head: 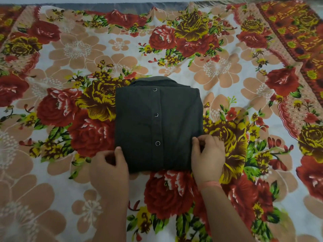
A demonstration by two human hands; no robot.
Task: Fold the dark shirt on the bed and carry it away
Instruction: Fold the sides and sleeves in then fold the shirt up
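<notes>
Dark snap-buttoned fabric shirt [157, 123] lies folded square, left hand [109, 165] and right hand [208, 159] each pinching a near corner, so lifting it away likely comes next.

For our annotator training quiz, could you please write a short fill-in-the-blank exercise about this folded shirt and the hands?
The folded dark shirt shows ___ snap buttons down its front.
It lies on a ___-patterned bedsheet.
The left hand and right hand each grip a near ___ of it.
Missing words: three; floral; corner.
</notes>
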